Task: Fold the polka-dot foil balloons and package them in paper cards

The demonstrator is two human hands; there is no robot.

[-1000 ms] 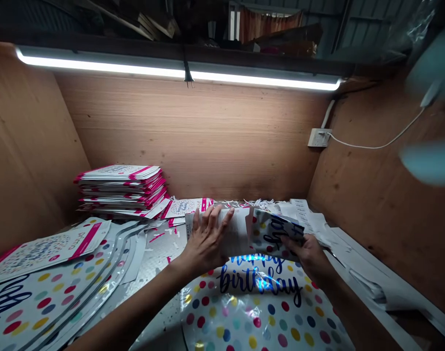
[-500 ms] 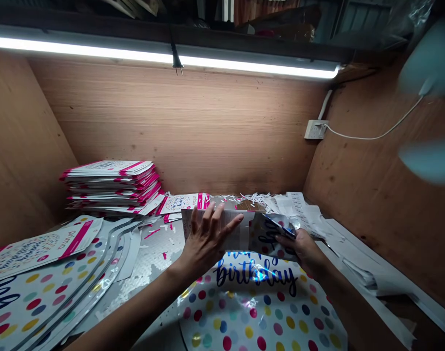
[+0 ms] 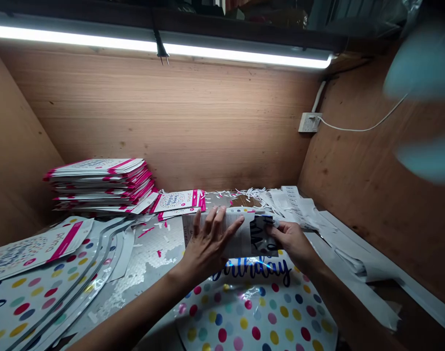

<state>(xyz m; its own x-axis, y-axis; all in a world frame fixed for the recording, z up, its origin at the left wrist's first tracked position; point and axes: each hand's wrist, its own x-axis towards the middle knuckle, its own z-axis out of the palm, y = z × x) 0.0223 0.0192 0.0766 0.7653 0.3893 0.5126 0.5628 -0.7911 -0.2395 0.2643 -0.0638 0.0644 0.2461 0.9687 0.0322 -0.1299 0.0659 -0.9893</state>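
A round polka-dot foil balloon (image 3: 255, 321) printed "happy birthday" lies flat before me, its far part folded over a white card (image 3: 240, 239). My left hand (image 3: 207, 243) lies on that card with fingers stretched flat, pressing it down. My right hand (image 3: 291, 241) pinches the folded foil flap (image 3: 261, 236) against the card's right end, fingers closed on it.
A tall stack of pink-and-white packaged cards (image 3: 101, 185) stands at the back left, with loose cards (image 3: 178, 201) beside it. More dotted balloons (image 3: 43, 287) overlap at the left. White paper strips (image 3: 328, 229) and scraps run along the right. Wooden walls enclose the bench; a wall socket (image 3: 309, 122) is at right.
My right hand has folded the foil flap further left and down against the card, making it smaller. My left hand stays flat on the card. The view has tilted slightly.
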